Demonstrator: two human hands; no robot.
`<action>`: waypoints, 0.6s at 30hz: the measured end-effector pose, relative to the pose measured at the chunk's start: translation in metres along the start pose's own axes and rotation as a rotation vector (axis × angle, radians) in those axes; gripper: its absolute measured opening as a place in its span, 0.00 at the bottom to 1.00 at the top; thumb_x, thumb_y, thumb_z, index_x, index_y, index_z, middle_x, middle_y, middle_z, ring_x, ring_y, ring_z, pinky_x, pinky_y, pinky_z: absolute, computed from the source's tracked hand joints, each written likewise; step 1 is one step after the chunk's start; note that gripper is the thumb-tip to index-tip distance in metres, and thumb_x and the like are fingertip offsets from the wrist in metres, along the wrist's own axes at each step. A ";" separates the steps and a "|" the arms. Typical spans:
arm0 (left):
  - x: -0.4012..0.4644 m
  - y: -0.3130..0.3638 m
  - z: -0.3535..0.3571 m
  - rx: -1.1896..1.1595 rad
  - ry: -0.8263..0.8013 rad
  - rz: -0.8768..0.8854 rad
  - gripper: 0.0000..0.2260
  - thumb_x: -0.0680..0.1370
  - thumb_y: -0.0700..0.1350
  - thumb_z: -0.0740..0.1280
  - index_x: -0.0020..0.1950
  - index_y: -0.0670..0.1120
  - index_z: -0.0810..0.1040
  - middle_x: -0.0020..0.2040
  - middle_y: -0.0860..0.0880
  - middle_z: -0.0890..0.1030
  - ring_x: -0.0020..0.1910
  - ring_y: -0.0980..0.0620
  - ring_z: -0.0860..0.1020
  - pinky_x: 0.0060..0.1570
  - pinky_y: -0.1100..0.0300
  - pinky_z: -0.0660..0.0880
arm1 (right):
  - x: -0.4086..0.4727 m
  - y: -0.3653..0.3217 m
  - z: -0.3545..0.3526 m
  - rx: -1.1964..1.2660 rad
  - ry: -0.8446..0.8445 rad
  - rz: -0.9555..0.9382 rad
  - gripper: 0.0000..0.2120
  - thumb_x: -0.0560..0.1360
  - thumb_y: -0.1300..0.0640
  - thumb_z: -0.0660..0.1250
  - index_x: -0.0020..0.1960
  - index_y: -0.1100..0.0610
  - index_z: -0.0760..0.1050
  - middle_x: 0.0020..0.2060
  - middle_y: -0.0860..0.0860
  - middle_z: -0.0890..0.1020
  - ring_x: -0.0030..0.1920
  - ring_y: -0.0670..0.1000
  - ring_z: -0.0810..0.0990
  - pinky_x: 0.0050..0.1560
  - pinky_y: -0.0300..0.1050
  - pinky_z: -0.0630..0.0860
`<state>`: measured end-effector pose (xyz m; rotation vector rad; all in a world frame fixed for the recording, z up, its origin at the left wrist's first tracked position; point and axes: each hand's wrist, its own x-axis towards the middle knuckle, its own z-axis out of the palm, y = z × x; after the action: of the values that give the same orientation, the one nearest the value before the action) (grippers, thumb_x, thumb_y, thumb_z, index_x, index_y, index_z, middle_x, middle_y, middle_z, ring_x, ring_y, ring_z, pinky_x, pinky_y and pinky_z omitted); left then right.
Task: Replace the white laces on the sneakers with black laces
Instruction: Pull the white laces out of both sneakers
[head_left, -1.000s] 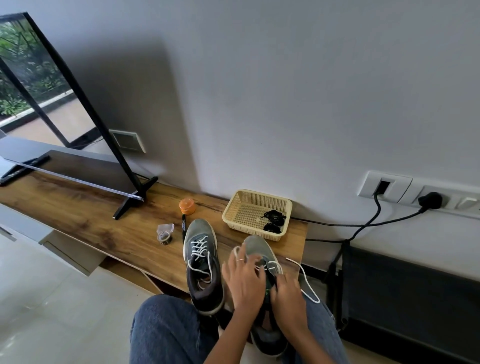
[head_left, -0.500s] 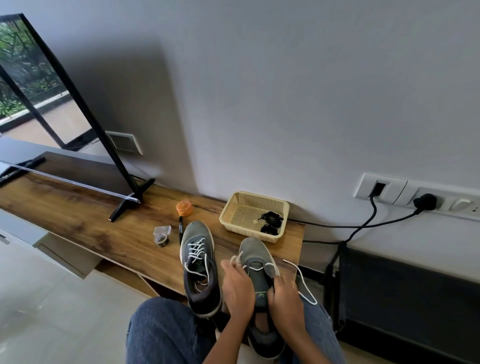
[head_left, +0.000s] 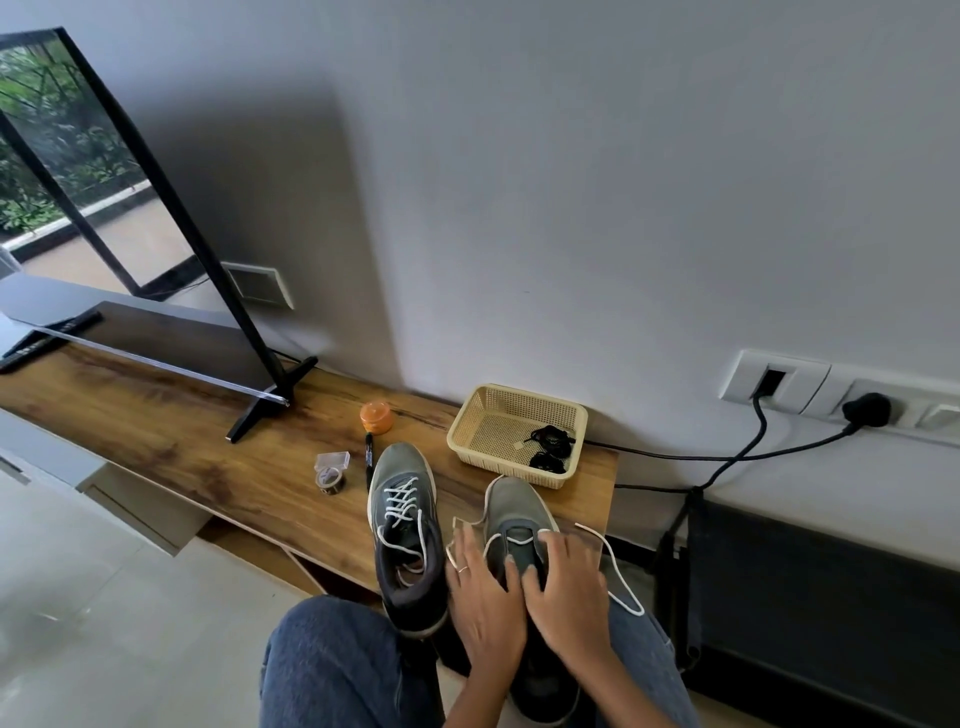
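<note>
Two grey mesh sneakers sit toes-to-the-wall on the brown wood-grain shelf (head_left: 156, 431). The left-hand grey sneaker (head_left: 402, 514) is laced up in white. The right-hand grey sneaker (head_left: 511, 512) is nearly unlaced, with one white lace (head_left: 615, 571) across the lowest eyelets, one end trailing off to the right and the other looping out to the left. Both hands are on that shoe. The left hand (head_left: 485, 597) lies over its left flank with fingers spread and a ring showing; I cannot tell whether it pinches the lace. The right hand (head_left: 566, 587) curls its fingers over the tongue. Behind sits one cream perforated plastic basket (head_left: 470, 428) with two coiled black laces (head_left: 550, 449) inside. Also on the shelf are one orange-lidded round jar (head_left: 376, 417), one black marker pen (head_left: 369, 460) and one small clear plastic box (head_left: 332, 460) beside a little tape roll (head_left: 330, 480). Print on the marker is too small to read.
</note>
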<state>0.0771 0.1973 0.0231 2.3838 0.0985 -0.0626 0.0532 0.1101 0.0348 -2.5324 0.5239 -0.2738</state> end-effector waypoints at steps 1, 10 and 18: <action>0.002 -0.002 0.001 0.047 -0.044 0.020 0.27 0.81 0.51 0.60 0.78 0.49 0.56 0.79 0.51 0.58 0.76 0.48 0.57 0.71 0.53 0.60 | 0.004 -0.002 0.000 0.004 0.011 -0.002 0.13 0.75 0.52 0.64 0.59 0.52 0.74 0.54 0.48 0.76 0.58 0.52 0.73 0.56 0.46 0.70; 0.006 -0.006 0.005 0.028 -0.140 0.052 0.22 0.82 0.45 0.56 0.77 0.48 0.62 0.75 0.51 0.65 0.73 0.48 0.63 0.69 0.55 0.64 | 0.044 -0.017 0.000 -0.263 -0.215 -0.170 0.12 0.80 0.53 0.58 0.61 0.50 0.74 0.59 0.48 0.70 0.62 0.52 0.67 0.58 0.48 0.67; 0.006 -0.007 0.009 -0.028 -0.139 0.033 0.22 0.83 0.43 0.54 0.78 0.48 0.60 0.77 0.52 0.62 0.74 0.52 0.61 0.71 0.58 0.60 | 0.047 -0.020 0.015 -0.340 -0.228 -0.111 0.11 0.81 0.58 0.56 0.60 0.55 0.73 0.61 0.52 0.71 0.63 0.53 0.68 0.57 0.47 0.69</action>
<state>0.0824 0.1968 0.0109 2.3447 -0.0058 -0.2095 0.1062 0.1134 0.0374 -2.8787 0.3649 0.0736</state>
